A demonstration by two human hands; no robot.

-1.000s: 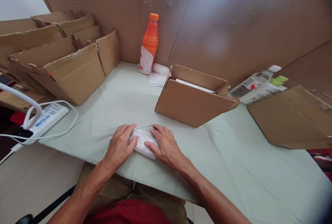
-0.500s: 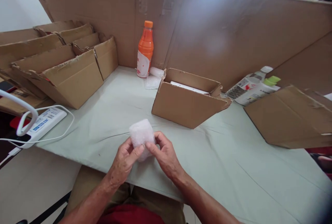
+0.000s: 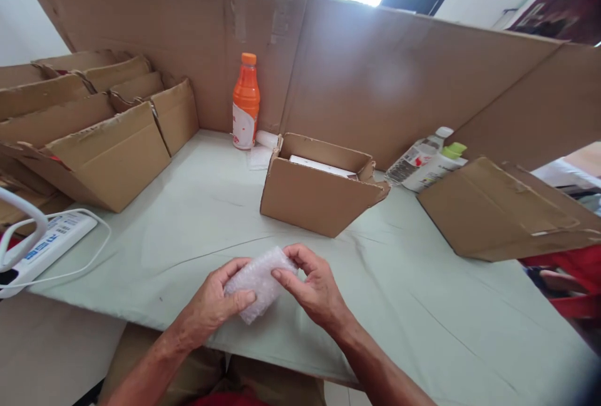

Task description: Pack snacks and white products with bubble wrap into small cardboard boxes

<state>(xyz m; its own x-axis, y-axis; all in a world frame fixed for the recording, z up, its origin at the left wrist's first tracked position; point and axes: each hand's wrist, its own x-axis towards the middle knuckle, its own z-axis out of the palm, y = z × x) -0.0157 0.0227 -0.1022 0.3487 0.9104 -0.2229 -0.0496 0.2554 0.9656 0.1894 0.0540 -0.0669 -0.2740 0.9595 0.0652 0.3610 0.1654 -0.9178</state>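
A small bundle of bubble wrap is held between both hands above the front of the table. My left hand grips its left end, thumb on top and fingers behind it. My right hand pinches the upper right corner between thumb and fingers. Whatever the wrap may contain cannot be made out. Just beyond the hands stands an open cardboard box with a flat white item inside.
An orange bottle stands at the back beside more bubble wrap. Cardboard bins and a power strip are on the left. A clear bottle, a white bottle and another cardboard box occupy the right.
The bubble wrap bundle has turned from roughly upright to a slant, its top leaning right. My left hand has slid outward to its left end, and the hands are farther apart. The view has shifted.
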